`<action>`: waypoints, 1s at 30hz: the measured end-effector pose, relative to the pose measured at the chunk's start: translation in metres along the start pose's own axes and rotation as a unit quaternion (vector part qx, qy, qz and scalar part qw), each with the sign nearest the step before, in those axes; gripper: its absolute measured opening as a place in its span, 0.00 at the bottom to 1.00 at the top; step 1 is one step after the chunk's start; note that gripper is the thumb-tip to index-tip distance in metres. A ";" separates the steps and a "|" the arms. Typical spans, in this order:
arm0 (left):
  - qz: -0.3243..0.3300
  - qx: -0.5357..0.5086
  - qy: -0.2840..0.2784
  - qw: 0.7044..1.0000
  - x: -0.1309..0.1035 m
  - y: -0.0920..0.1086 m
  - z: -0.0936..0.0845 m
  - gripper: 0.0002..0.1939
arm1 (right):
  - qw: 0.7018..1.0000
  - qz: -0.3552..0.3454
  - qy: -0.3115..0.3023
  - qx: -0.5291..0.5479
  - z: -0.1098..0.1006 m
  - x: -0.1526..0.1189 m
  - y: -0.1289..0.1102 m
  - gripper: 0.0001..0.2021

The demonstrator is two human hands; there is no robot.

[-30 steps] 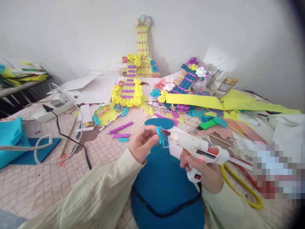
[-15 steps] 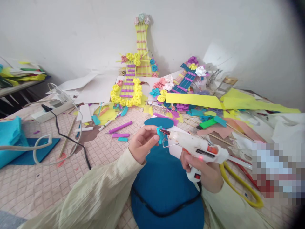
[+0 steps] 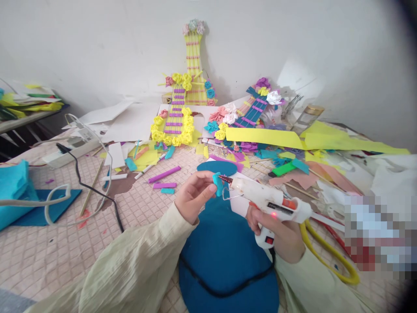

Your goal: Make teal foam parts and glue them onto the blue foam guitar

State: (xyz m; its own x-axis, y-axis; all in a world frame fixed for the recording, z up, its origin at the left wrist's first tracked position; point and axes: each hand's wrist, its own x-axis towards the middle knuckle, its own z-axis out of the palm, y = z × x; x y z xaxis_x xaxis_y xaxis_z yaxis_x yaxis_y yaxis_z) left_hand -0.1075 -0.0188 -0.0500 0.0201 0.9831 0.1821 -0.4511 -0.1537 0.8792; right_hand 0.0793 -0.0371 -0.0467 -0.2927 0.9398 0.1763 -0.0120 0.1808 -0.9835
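Observation:
Between the thumb and fingers of my left hand is a small turquoise strip, held upright. My right hand is wrapped round the handle of a white hot glue gun with a red light lit. Its dark nozzle points left and meets or nearly meets the strip's edge; I cannot tell whether they touch. Below both hands lies a large dark blue guitar-shaped piece, its rounded head showing beyond my fingers. The gun's black cord loops across the blue body.
Flower-trimmed paper guitars stand against the wall. Purple strips lie left of my hands. A power strip with cables sits at the left. Yellow paper, wooden sticks and scraps cover the right, near a yellow ring and a jar.
The turquoise strip and my left hand have shifted very slightly left. The glue gun's nozzle stays close beside the strip; otherwise things look the same.

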 end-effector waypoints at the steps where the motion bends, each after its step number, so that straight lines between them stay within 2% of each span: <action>1: -0.001 0.000 0.000 1.000 0.000 -0.001 0.000 0.14 | 1.000 0.003 0.001 0.002 -0.001 0.000 0.001 0.16; 6: -0.004 0.001 0.001 1.000 0.001 -0.002 -0.001 0.15 | 1.000 0.016 -0.003 0.009 -0.002 0.001 0.003 0.17; 14: -0.017 -0.012 0.024 1.000 0.001 0.002 0.001 0.16 | 0.999 0.028 0.024 -0.012 0.007 -0.004 -0.010 0.16; 27: -0.014 -0.007 0.033 0.999 0.002 0.002 -0.001 0.16 | 1.000 0.023 0.017 -0.013 0.003 -0.001 -0.003 0.16; 30: -0.008 -0.002 0.029 1.000 0.003 0.003 -0.001 0.16 | 1.000 0.014 -0.008 -0.016 0.003 -0.001 -0.004 0.17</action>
State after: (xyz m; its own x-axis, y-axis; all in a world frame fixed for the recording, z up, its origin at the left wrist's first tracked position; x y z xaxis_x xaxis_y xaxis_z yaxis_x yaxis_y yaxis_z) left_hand -0.1100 -0.0164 -0.0477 -0.0246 0.9894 0.1428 -0.4545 -0.1383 0.8800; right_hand 0.0765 -0.0397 -0.0428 -0.3085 0.9397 0.1477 0.0265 0.1637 -0.9862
